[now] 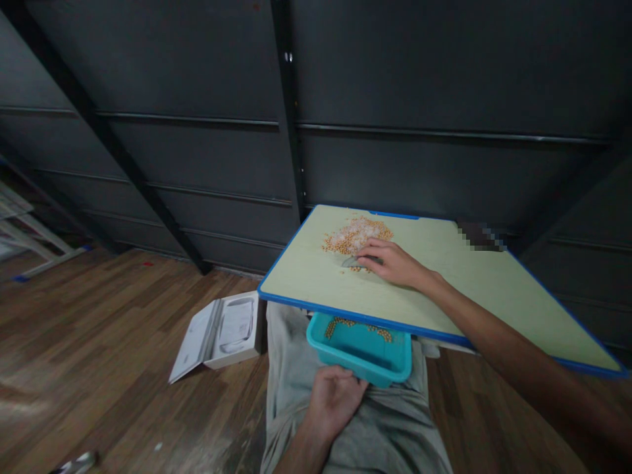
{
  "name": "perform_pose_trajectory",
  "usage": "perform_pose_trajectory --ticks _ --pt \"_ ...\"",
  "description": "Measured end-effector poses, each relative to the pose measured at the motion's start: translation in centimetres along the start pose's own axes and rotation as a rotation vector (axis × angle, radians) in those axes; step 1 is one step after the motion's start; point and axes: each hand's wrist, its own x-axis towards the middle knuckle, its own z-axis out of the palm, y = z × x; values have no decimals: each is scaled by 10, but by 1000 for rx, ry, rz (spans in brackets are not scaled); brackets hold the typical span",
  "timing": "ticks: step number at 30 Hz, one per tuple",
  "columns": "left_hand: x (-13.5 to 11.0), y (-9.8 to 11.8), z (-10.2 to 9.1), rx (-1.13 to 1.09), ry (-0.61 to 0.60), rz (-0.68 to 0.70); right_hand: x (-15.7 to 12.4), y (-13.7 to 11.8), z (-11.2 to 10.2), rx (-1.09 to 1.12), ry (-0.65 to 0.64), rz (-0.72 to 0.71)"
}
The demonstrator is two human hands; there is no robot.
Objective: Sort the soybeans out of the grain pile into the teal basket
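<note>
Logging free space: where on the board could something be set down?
Bare board lies between the right forearm and the dark blurred patch, and left of the grain pile, to the blue rim. Crowded: at the pile, by the right hand, and at the tub, beside the left hand.

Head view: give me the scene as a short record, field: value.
right hand: at near edge of the pile, apparently pinching a thin see-through piece
left hand: at near side of the teal tub
pile: yellow-orange grains mixed with whitish bits, on blue-edged board
tub: below board's near edge, grains inside
floor: open white box, left of the legs
</note>
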Motion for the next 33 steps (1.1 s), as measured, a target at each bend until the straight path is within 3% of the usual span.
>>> perform_pose_trajectory --ticks 25,33 --pt "-2 1 -4 -22 2 3 2 -22 2 193 -54 -60" --pt "-2 0 -4 -29 -7 3 3 -17 -1 145 85 -18"
